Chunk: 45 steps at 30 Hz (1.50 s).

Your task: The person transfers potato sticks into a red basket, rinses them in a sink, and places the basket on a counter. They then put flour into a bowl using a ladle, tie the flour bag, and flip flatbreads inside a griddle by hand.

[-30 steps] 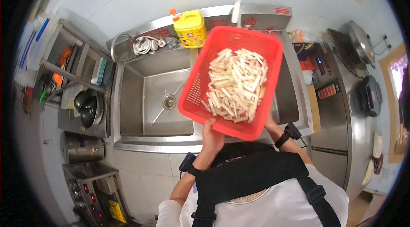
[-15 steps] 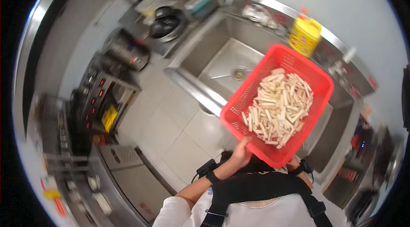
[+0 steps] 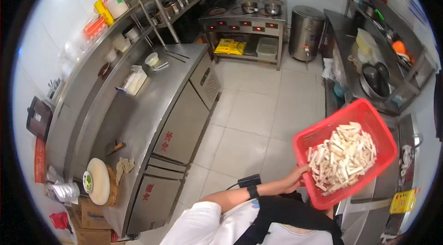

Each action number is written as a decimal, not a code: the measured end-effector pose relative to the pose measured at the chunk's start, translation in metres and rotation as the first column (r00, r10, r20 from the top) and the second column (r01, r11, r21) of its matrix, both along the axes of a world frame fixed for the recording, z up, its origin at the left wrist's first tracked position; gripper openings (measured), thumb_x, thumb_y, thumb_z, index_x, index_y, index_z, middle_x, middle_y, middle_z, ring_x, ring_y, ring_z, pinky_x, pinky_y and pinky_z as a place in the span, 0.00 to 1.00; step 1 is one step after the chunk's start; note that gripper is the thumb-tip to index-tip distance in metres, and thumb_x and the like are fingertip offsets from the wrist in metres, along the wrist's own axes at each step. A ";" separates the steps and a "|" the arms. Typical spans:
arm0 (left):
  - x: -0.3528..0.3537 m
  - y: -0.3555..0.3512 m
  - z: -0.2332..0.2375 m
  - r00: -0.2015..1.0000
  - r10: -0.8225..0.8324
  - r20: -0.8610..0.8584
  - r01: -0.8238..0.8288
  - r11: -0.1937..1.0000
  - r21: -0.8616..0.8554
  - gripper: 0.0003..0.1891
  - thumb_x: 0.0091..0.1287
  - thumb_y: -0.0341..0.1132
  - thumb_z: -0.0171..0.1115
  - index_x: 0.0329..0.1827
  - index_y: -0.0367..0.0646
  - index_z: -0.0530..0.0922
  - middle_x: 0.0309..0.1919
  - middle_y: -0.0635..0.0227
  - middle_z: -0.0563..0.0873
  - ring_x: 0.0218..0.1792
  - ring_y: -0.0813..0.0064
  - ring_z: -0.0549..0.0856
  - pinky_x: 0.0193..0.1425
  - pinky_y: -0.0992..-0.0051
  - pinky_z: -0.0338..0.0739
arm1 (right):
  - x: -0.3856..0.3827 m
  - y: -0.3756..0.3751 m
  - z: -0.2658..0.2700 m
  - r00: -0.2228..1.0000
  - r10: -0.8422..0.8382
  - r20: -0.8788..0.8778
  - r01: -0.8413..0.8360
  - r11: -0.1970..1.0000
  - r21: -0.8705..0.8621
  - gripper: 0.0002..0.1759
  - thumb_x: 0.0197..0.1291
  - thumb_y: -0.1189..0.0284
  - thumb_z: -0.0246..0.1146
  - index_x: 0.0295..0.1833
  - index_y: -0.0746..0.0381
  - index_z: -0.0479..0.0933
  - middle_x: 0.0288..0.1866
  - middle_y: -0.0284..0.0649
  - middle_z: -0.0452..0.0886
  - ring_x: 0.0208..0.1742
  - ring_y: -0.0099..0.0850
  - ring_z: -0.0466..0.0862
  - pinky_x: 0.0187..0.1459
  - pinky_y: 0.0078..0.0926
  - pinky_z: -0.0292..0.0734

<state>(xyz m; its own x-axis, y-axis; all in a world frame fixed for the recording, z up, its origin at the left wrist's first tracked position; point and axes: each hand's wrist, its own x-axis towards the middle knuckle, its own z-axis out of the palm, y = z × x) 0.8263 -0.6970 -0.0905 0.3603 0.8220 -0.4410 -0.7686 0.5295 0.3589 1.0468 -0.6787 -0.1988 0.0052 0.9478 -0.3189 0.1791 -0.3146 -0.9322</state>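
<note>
A red plastic basket [image 3: 304, 146] with perforated sides is held up in front of me, slightly tilted. In it lies a heap of pale cream sticks [image 3: 344, 159], cut short; their exact kind I cannot make out. My left hand [image 3: 295, 179] is closed on the basket's near left rim. Only a sliver of skin from my right arm [image 3: 328, 212] shows below the basket's near edge. The basket covers my right hand, which lies at that near side and supports it.
A steel counter [image 3: 152, 92] runs along the left, with a round white board [image 3: 98, 181] and a knife [image 3: 116, 147] on it. The stove [image 3: 247, 23] and a steel boiler [image 3: 306, 32] stand at the back. A sink edge [image 3: 364, 206] and yellow jug [image 3: 403, 202] are at right.
My view has swung left from the sink towards the counter and stove. The basket has come along in my hands, away from over the sink, with the sticks still inside.
</note>
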 end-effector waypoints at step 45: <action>0.429 0.080 0.074 -0.332 0.927 -0.175 -0.943 -0.322 0.082 0.07 0.59 0.39 0.55 0.35 0.47 0.71 0.34 0.73 0.76 0.37 0.79 0.76 0.41 0.76 0.74 | 0.171 0.294 0.181 0.142 0.669 -0.729 -0.989 0.120 -0.082 0.18 0.64 0.60 0.48 0.52 0.60 0.68 0.39 0.37 0.75 0.34 0.24 0.76 0.41 0.21 0.73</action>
<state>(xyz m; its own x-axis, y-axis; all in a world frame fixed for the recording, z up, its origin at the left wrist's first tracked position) 1.2554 -0.6175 -0.0162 -0.9037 -0.0156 -0.4279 -0.2370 -0.8141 0.5301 1.2176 -0.3848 -0.0175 -0.9472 -0.1166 -0.2985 0.3066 -0.6016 -0.7377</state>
